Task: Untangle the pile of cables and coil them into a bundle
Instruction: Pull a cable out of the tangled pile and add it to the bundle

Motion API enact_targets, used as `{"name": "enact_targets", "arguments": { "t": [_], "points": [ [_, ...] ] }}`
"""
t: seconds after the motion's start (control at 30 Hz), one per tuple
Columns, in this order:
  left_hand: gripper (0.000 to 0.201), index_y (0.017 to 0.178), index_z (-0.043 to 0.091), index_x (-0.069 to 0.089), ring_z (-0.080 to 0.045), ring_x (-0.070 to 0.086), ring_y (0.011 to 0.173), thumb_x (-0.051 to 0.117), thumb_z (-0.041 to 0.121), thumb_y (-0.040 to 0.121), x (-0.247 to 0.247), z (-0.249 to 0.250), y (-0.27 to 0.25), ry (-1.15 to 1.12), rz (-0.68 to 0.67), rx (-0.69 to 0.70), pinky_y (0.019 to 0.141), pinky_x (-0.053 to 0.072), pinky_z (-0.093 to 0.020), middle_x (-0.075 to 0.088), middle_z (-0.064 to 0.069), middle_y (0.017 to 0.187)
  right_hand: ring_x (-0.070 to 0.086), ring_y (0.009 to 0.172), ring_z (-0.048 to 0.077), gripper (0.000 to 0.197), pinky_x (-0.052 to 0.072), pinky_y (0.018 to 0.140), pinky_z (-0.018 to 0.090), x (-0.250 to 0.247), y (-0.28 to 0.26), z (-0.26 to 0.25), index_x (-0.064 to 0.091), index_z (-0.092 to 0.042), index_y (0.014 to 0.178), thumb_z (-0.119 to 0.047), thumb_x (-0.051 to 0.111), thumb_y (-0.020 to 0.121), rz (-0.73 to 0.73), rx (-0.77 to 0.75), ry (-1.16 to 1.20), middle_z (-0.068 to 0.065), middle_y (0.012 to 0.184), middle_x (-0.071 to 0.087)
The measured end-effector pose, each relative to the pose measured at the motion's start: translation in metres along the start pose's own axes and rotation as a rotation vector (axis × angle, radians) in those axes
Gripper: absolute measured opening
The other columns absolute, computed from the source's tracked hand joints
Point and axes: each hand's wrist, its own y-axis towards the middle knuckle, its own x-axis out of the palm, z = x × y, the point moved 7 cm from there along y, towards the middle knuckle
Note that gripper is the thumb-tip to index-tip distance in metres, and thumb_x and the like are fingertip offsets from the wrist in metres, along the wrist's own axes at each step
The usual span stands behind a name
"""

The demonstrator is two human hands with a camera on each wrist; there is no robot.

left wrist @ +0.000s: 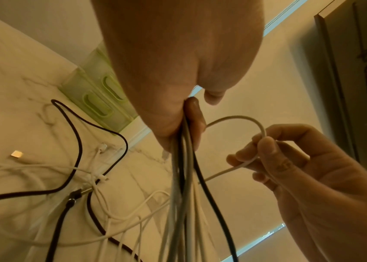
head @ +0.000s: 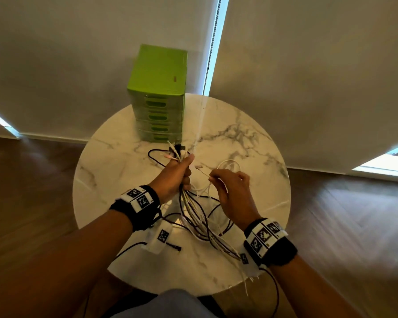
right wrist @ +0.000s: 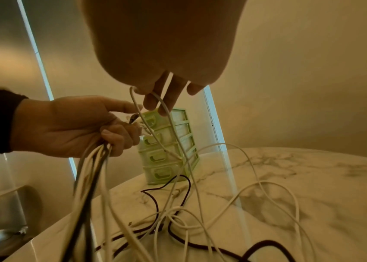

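My left hand [head: 179,173] is raised over the round marble table [head: 251,143] and grips a bunch of white and black cables [head: 193,210], with several plug ends [head: 175,151] sticking out above the fist. In the left wrist view the same cables [left wrist: 184,177] hang down from the closed fingers [left wrist: 194,115]. My right hand [head: 228,182] is just to the right and pinches one thin white cable [head: 203,173] near its plug end; that white cable [left wrist: 240,164] loops over its fingers. Loose tangled cables [right wrist: 178,218] lie on the table below.
A green plastic drawer unit [head: 157,95] stands at the table's far edge, close behind my left hand. Closed blinds [head: 308,65] hang behind it. A black cable [head: 276,292] drops off the near table edge. Wooden floor [head: 32,180] surrounds the table.
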Motion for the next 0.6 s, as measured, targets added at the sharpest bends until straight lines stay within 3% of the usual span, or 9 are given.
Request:
{"name": "enact_targets", "arguments": {
  "t": [0.1, 0.23, 0.3, 0.4, 0.5, 0.6],
  "points": [
    [0.037, 0.075, 0.023, 0.040, -0.010, 0.022, 0.047, 0.050, 0.043, 0.104, 0.005, -0.005, -0.008, -0.018, -0.038, -0.067, 0.046, 0.026, -0.025, 0.023, 0.007, 0.057, 0.058, 0.086, 0.011, 0.009, 0.027, 0.092, 0.034, 0.006, -0.005, -0.014, 0.062, -0.025, 0.105, -0.025, 0.053, 0.103, -0.100, -0.096, -0.048, -0.011, 0.093, 0.066],
    [0.025, 0.081, 0.020, 0.044, -0.011, 0.028, 0.049, 0.050, 0.024, 0.106, 0.010, 0.000, -0.016, 0.009, -0.044, 0.018, 0.044, 0.028, -0.023, 0.033, 0.005, 0.058, 0.061, 0.093, 0.012, 0.024, 0.029, 0.095, 0.041, 0.012, -0.015, -0.019, 0.059, -0.027, 0.108, -0.037, 0.038, 0.103, -0.209, -0.129, -0.085, -0.011, 0.096, 0.066],
    [0.023, 0.083, 0.019, 0.045, -0.010, 0.030, 0.048, 0.050, 0.014, 0.105, 0.013, 0.004, -0.020, 0.034, -0.052, 0.077, 0.045, 0.029, -0.023, 0.033, 0.001, 0.062, 0.062, 0.099, 0.009, 0.022, 0.029, 0.099, 0.040, 0.014, -0.016, -0.014, 0.058, -0.029, 0.110, -0.040, 0.040, 0.104, -0.269, -0.102, -0.039, -0.014, 0.102, 0.066],
    [0.018, 0.089, 0.017, 0.046, -0.012, 0.034, 0.051, 0.052, 0.007, 0.103, 0.018, 0.007, -0.029, 0.092, -0.077, 0.125, 0.046, 0.033, -0.022, 0.036, -0.003, 0.066, 0.061, 0.108, 0.005, 0.022, 0.038, 0.102, 0.035, 0.015, -0.014, -0.008, 0.062, -0.028, 0.112, -0.040, 0.045, 0.105, -0.388, 0.020, 0.232, -0.016, 0.109, 0.067],
    [0.013, 0.093, 0.016, 0.048, -0.011, 0.043, 0.052, 0.055, 0.009, 0.102, 0.024, 0.014, -0.041, 0.239, -0.158, 0.183, 0.050, 0.040, -0.024, 0.044, -0.001, 0.064, 0.061, 0.109, 0.008, 0.033, 0.045, 0.101, 0.032, 0.008, 0.000, 0.000, 0.067, -0.023, 0.110, -0.038, 0.037, 0.108, -0.386, 0.209, 0.410, -0.011, 0.109, 0.068],
    [0.003, 0.105, 0.006, 0.055, -0.011, 0.057, 0.062, 0.054, 0.007, 0.102, 0.032, 0.018, -0.053, 0.421, -0.281, 0.245, 0.059, 0.046, -0.025, 0.056, 0.001, 0.066, 0.062, 0.088, -0.003, 0.033, 0.045, 0.083, 0.012, 0.004, 0.017, -0.005, 0.068, -0.010, 0.107, -0.027, 0.040, 0.109, -0.404, 0.333, 0.535, -0.006, 0.099, 0.068]
  ]
}}
